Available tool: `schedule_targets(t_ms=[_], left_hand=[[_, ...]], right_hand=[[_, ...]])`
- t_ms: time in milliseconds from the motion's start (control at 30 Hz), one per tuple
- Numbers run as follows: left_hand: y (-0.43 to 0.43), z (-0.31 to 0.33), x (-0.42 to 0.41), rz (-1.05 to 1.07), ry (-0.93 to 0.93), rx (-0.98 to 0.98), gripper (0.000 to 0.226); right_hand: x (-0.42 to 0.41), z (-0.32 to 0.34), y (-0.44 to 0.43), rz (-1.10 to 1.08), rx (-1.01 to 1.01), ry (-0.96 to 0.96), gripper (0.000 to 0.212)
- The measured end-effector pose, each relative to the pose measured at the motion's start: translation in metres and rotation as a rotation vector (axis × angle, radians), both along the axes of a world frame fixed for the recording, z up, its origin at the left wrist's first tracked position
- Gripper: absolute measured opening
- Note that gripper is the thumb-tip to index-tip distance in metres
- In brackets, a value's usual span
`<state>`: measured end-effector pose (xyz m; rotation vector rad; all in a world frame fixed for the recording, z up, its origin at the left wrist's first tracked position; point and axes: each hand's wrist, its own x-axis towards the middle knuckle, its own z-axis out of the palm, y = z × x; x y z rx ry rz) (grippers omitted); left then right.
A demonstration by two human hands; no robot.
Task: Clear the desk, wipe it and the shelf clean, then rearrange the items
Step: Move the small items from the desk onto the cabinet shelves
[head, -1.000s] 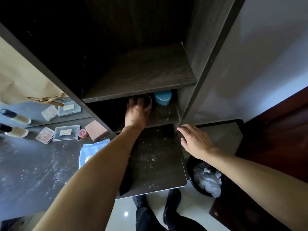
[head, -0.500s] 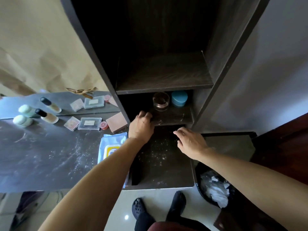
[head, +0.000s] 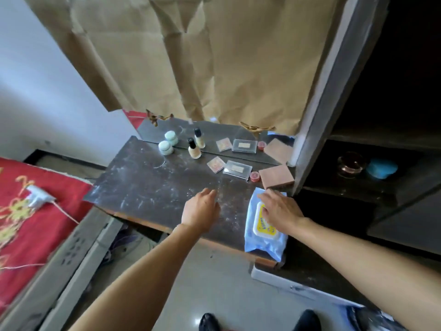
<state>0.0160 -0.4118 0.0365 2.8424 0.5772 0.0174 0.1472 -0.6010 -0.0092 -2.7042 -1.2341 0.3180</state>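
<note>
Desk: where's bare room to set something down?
Bare: left half of the desk, between its left edge, the mint jar and the left hand. A narrow strip also lies between left hand and wipes pack. Crowded: back-right row from foundation bottle to pink box.

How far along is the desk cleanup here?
Done: nothing visibly. The desk is dusty and holds the mint jar, foundation bottle, clear case and pink box. In hand: the right hand is over the wet wipes pack; the left hand hovers open. Left: clearing, wiping desk and shelf, with its glass jar and blue container, rearranging.
</note>
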Motion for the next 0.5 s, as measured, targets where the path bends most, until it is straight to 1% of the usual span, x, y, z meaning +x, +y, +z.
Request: schedule_targets(t_ms=[133, 233, 367, 500], left_hand=[[0.064, 0.004, -0.052, 0.035, 0.005, 0.019, 0.017], [0.108, 0.003, -0.078, 0.074, 0.007, 0.002, 0.018], [0.153, -0.004, -0.091, 0.122, -0.001, -0.026, 0.020], [0.189, -0.017, -0.085, 0.148, 0.009, -0.051, 0.025]], right_hand=[[-0.032, -0.002, 0.068, 0.012, 0.043, 0.001, 0.039], [-0.046, 0.002, 0.109, 0.012, 0.065, -0.008, 0.038], [-0.047, 0.005, 0.152, -0.028, 0.064, 0.032, 0.042], [-0.027, 0.000, 0.193, -0.087, 0.065, 0.038, 0.042]])
